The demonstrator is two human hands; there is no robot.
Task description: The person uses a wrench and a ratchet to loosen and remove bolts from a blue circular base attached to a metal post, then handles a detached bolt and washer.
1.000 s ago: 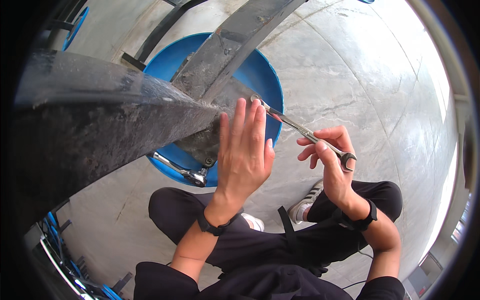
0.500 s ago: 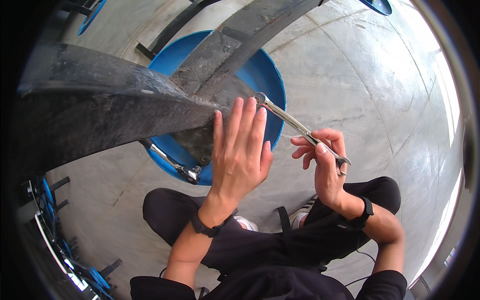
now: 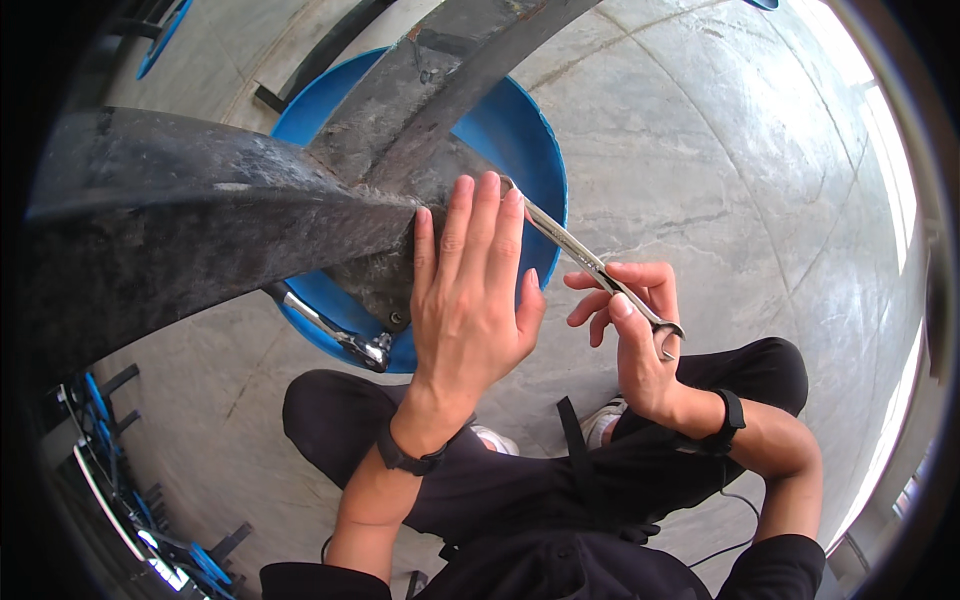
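My left hand [image 3: 465, 310] is stretched out, fingertips over the dark steel base plate [image 3: 360, 280] beside the far end of a silver combination wrench [image 3: 560, 235]. That ring end is partly hidden behind the fingers, so contact is unclear. My right hand [image 3: 645, 350] grips the wrench by its open-jaw end, with several fingers loosely curled. The plate, with a visible bolt [image 3: 395, 318], lies in a round blue base [image 3: 540, 140]. Two dark steel beams [image 3: 180, 230] meet on the plate. A silver ratchet [image 3: 340, 335] lies at the base's lower-left side.
My bent legs [image 3: 740, 370] in dark trousers are below my hands. More blue discs with dark metal parts [image 3: 100, 400] stand at lower left and top left [image 3: 160, 40]. The grey concrete floor [image 3: 700, 180] surrounds the base.
The wrench's handle end has swung down and left, toward my body, with my right hand. My left hand stays stretched out by the ring end. The whole view has shifted slightly.
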